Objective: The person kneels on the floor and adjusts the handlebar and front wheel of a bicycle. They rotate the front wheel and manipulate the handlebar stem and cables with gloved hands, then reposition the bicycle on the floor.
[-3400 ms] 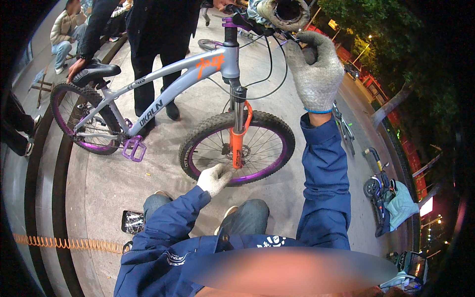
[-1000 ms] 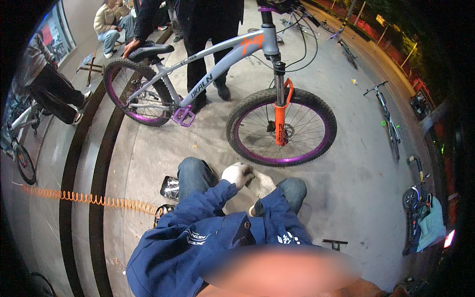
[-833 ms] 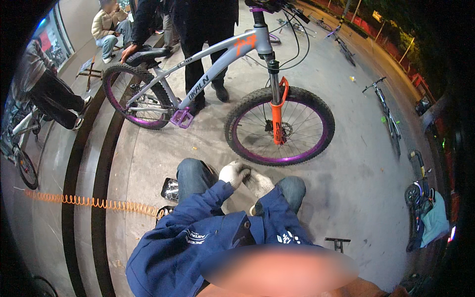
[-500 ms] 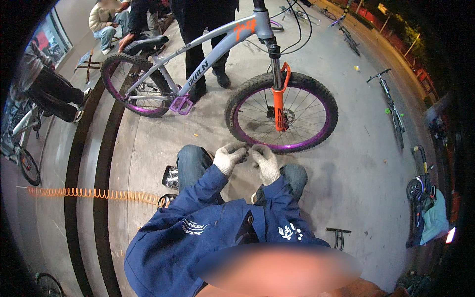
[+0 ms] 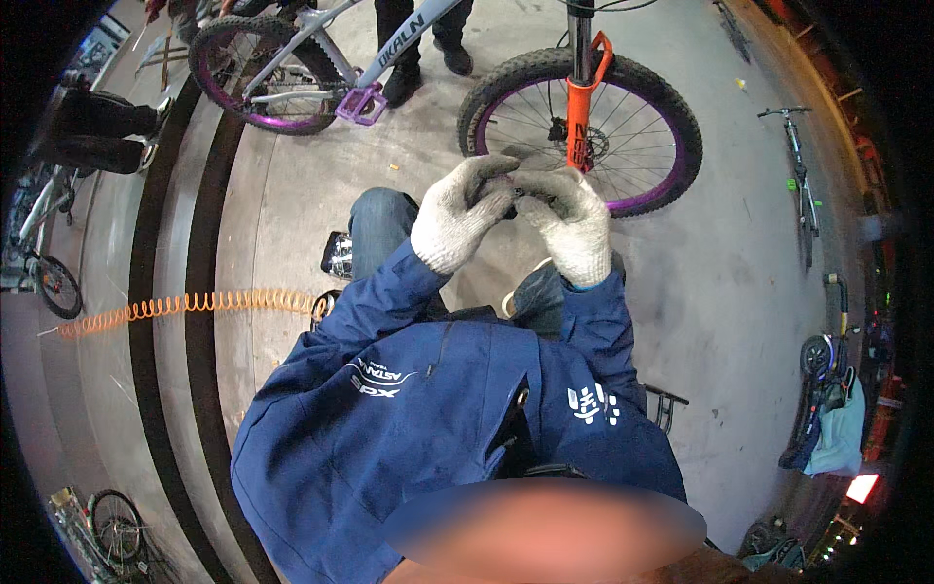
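Both of my hands, in whitish knit gloves with dark-soiled fingers, meet in front of me. My left hand (image 5: 453, 222) and my right hand (image 5: 574, 229) are curled with their fingertips together around a small dark part (image 5: 510, 202). The fingers cover most of it, so its kind does not show. Just beyond stands a grey mountain bike (image 5: 401, 44), upright, with an orange fork leg (image 5: 578, 125). Its front wheel (image 5: 673, 109), with a purple rim and knobby tyre, is partly hidden behind my right hand.
To my left a coiled orange air hose (image 5: 199, 304) crosses two dark floor strips (image 5: 206, 253). A small shiny packet (image 5: 338, 255) lies by my left knee. A person's legs (image 5: 397, 34) stand behind the bike. Rightward are another bicycle (image 5: 803, 185) and a scooter (image 5: 815, 362) with a pale blue cloth.
My hands have risen closer to me and look larger, still joined around the small part. The view has tipped downward, so the bike sits higher in it.
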`<state>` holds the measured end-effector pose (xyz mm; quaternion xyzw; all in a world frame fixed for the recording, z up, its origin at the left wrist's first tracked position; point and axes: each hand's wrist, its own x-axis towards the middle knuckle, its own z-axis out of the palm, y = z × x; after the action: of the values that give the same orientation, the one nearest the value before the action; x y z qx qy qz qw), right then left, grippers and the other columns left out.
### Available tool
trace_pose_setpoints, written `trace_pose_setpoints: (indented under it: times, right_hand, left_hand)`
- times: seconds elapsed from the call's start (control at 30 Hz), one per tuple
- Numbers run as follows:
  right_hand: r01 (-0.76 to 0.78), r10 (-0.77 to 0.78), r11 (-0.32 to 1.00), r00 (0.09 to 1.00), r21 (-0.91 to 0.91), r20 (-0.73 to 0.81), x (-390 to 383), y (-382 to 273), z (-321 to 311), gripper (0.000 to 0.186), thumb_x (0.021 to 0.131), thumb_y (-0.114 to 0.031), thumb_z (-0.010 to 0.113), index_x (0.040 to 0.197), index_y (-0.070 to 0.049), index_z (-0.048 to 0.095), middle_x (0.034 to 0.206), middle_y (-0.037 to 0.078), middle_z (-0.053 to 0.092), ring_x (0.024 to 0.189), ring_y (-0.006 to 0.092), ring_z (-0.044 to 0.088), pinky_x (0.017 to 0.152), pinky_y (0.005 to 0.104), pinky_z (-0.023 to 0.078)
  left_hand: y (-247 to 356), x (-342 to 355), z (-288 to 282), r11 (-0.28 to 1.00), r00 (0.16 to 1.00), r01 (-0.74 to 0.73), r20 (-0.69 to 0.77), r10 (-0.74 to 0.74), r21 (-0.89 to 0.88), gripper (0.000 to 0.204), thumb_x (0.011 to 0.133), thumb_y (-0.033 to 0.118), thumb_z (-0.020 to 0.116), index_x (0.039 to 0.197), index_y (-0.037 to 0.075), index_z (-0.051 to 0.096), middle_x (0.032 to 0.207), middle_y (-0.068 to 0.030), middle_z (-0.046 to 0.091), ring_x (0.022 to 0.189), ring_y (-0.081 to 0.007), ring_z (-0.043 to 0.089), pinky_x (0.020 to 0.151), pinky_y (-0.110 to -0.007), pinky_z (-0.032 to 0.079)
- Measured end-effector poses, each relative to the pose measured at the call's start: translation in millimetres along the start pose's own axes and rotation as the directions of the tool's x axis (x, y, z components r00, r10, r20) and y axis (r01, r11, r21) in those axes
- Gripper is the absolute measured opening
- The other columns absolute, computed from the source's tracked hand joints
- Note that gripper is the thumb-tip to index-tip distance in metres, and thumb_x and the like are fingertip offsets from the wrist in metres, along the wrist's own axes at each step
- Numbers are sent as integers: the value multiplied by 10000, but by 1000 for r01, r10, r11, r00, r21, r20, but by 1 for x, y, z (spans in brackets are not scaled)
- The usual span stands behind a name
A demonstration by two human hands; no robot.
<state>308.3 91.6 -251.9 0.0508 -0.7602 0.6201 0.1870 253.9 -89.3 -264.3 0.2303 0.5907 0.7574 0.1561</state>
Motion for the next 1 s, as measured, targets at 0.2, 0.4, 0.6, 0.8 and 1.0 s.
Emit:
trace_pose_setpoints:
  times: [0.2,0.4,0.6,0.8,1.0]
  right_hand:
    - [50,-48,997,998,-63,41,9,-17,-6,273,789,53,788,1046,-38,778,1004,80,679,942,183,665,791,305,539]
    - [28,-30,992,999,127,14,8,-11,-3,247,786,63,786,1017,-22,772,992,78,697,943,192,670,821,314,541]
    - [50,-49,997,998,65,-26,10,-10,0,297,742,39,833,1021,-35,763,1001,81,726,976,208,683,846,333,546]
    - [183,-161,937,982,-297,96,22,-27,-16,301,755,81,780,1032,-33,756,1018,107,717,949,230,717,819,330,573]
    - [329,-292,868,944,-371,154,39,-34,-27,327,758,29,785,1066,-82,770,998,106,737,870,243,734,766,369,583]
  left_hand:
    - [27,-5,4,994,1000,9,4,-10,105,445,1022,105,636,1432,-25,519,1206,-109,681,1048,-143,652,906,-303,548]
    - [28,-4,8,1000,999,-21,-50,22,8,445,1008,87,653,1424,-17,532,1157,-96,694,997,-136,651,846,-280,540]
    - [28,3,5,997,993,76,-86,-78,-17,411,953,79,698,1337,-21,589,1092,-89,699,922,-126,657,798,-271,538]
    - [36,21,-2,987,997,81,-3,-82,140,414,906,68,735,1285,-34,603,1110,-92,695,940,-136,667,843,-286,544]
    - [40,38,-1,994,994,101,46,-103,40,399,913,61,726,1286,-16,607,1060,-84,697,931,-142,657,826,-297,558]
